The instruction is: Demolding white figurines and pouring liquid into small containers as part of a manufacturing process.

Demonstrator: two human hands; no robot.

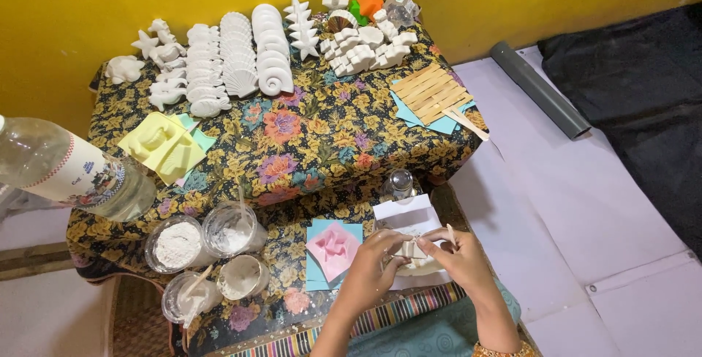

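Note:
My left hand [371, 265] and my right hand [459, 260] meet over a white sheet of paper [406, 216] at the near edge of the flowered table. Between their fingertips they hold a small pale cast piece [412, 249]. My right hand also has a thin wooden stick [451, 234] between its fingers. A pink mould [333, 249] lies on teal paper just left of my left hand. A small clear jar [401, 183] stands behind the white paper.
Several cups of white powder and paste [210, 251] sit at the near left, with a clear bottle [69, 174] beyond. A yellow mould [162, 145], rows of white shell casts [241, 57], wooden sticks [430, 92] and a grey tube [540, 90] are further off.

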